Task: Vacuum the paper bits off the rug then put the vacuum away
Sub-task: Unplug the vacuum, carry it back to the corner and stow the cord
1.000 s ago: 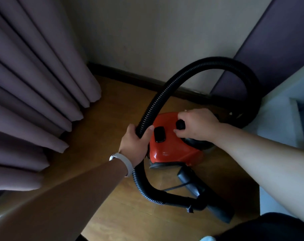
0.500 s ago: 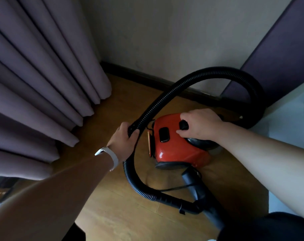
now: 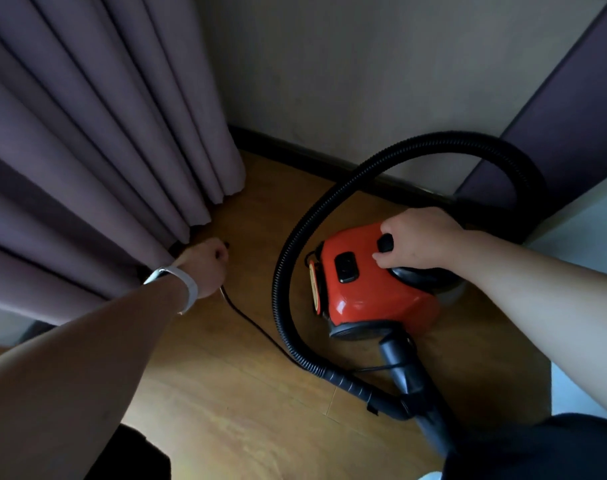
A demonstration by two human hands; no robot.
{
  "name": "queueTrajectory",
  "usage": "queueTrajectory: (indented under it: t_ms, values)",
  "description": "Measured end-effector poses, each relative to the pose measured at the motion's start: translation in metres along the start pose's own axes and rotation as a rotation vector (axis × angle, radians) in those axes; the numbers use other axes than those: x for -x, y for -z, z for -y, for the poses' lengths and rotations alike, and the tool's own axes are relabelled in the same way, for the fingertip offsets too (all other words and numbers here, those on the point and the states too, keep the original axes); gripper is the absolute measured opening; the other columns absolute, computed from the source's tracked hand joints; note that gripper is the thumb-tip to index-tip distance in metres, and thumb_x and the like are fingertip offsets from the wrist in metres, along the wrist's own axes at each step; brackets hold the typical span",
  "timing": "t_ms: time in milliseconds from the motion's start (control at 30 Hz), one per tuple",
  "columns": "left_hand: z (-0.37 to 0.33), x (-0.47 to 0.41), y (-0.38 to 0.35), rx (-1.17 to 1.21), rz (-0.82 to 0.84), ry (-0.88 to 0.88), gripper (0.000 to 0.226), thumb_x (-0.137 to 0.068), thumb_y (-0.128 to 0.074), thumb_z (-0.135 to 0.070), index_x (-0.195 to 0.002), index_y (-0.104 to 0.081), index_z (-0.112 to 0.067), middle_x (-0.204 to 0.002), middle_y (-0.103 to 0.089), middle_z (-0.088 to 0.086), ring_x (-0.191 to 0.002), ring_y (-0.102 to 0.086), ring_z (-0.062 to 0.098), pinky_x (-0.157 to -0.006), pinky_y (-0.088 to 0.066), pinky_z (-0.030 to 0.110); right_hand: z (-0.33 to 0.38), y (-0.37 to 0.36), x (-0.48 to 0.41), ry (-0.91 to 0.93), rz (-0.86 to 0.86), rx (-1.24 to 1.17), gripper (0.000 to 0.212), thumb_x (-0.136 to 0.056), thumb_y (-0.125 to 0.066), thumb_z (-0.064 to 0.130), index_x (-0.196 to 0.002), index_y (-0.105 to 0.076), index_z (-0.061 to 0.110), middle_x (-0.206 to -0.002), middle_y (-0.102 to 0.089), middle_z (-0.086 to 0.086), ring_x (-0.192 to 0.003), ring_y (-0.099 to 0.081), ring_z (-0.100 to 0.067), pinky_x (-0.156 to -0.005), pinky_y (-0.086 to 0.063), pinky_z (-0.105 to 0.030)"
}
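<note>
- Right hand [image 3: 420, 237] grips the black handle [image 3: 385, 243] of the red canister vacuum [image 3: 375, 296], standing on the wooden floor [image 3: 232, 403] near its far edge.
- Left hand [image 3: 205, 263] clutches the thin black power cord [image 3: 238, 310] beside the mauve pleated curtain [image 3: 87, 150].
- Ribbed black hose [image 3: 280, 282] arches over the vacuum.

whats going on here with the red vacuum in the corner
A person is handling a red vacuum that sits on the wooden floor in a corner by the curtain. The right hand grips the black handle on top. The left hand is down at the curtain's hem, curled round what looks like the thin power cord, which trails back toward the vacuum. The hose arches above it. No rug shows.
</note>
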State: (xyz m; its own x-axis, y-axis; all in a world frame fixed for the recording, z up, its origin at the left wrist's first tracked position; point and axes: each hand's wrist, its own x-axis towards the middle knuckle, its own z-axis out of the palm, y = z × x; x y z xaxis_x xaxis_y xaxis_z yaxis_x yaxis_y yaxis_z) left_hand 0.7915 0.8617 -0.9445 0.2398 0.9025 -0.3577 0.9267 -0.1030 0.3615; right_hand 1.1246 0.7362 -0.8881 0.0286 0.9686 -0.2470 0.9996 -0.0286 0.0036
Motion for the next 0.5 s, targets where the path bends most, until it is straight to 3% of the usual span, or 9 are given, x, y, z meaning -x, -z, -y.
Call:
queueTrajectory:
  t_ms: [100,233,300,400,500]
  values:
    - [0.001,-0.001,0.015,0.018,-0.05,0.016,0.019,-0.102,-0.039,-0.017,-0.101,-0.058,-0.021,-0.095,-0.062,0.008,-0.074,-0.056,0.021,-0.051,-0.038,0.025,0.002,0.015,0.004,-0.006,-0.036,-0.015,0.045,-0.076,-0.058,0.066,-0.066,-0.055,0.022,-0.064,-0.058,0.006,-0.06,-0.054,-0.012,-0.056,-0.044,-0.031]
    - [-0.016,0.001,0.049,0.249,-0.078,0.027,0.016,-0.101,-0.044,-0.012,-0.097,-0.058,-0.018,-0.084,-0.058,0.006,-0.062,-0.05,0.017,-0.045,-0.042,0.026,0.009,0.026,0.009,-0.012,-0.072,-0.03,0.046,-0.072,-0.059,0.068,-0.064,-0.055,0.023,-0.064,-0.058,0.006,-0.062,-0.054,-0.014,-0.058,-0.045,-0.032]
    - [-0.027,0.007,0.075,0.307,-0.134,-0.062,0.014,-0.096,-0.052,-0.009,-0.091,-0.057,-0.02,-0.09,-0.062,0.009,-0.064,-0.051,0.014,-0.055,-0.047,0.025,0.014,0.03,0.011,-0.007,-0.094,-0.032,0.047,-0.073,-0.059,0.068,-0.063,-0.054,0.022,-0.061,-0.057,0.006,-0.06,-0.054,-0.013,-0.056,-0.044,-0.032]
    - [-0.036,0.022,0.118,0.371,-0.371,-0.138,0.011,-0.096,-0.052,-0.013,-0.097,-0.058,-0.022,-0.085,-0.059,0.005,-0.064,-0.05,0.013,-0.063,-0.044,0.031,0.02,0.033,0.015,0.007,-0.104,-0.039,0.048,-0.073,-0.06,0.067,-0.062,-0.053,0.021,-0.06,-0.056,0.006,-0.058,-0.052,-0.012,-0.053,-0.04,-0.031]
    - [-0.03,0.028,0.148,0.35,-0.634,-0.156,0.019,-0.096,-0.045,-0.02,-0.105,-0.062,-0.021,-0.092,-0.061,0.003,-0.078,-0.057,0.02,-0.069,-0.043,0.03,0.025,0.037,0.018,0.015,-0.112,-0.038,0.046,-0.073,-0.061,0.066,-0.062,-0.054,0.022,-0.061,-0.057,0.006,-0.058,-0.052,-0.012,-0.051,-0.035,-0.03]
